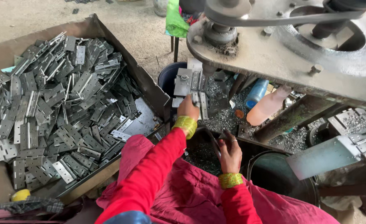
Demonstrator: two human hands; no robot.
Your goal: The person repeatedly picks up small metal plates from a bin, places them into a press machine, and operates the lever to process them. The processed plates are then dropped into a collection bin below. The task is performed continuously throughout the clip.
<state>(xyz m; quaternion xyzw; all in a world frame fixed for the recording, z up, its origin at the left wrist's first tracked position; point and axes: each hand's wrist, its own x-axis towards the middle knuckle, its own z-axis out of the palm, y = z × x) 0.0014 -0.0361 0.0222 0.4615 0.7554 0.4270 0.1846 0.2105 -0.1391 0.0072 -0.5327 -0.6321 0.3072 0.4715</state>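
Left hand [188,108] outstretched with fingers curled shut, right hand [230,151] lower, loosely closed.

Silver-grey hinges [58,112] in a brown box [145,83], red sleeves [158,166], gold-green bangles [185,124], pale pink bottle [268,105].

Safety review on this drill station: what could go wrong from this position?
1. The left hand holds a hinge right beneath the spindle, so fingers may get caught.
2. The belt and pulley overhead look unguarded; the loose red sleeve could snag.
3. Metal chips cover the bed near the right hand, a likely cut hazard.
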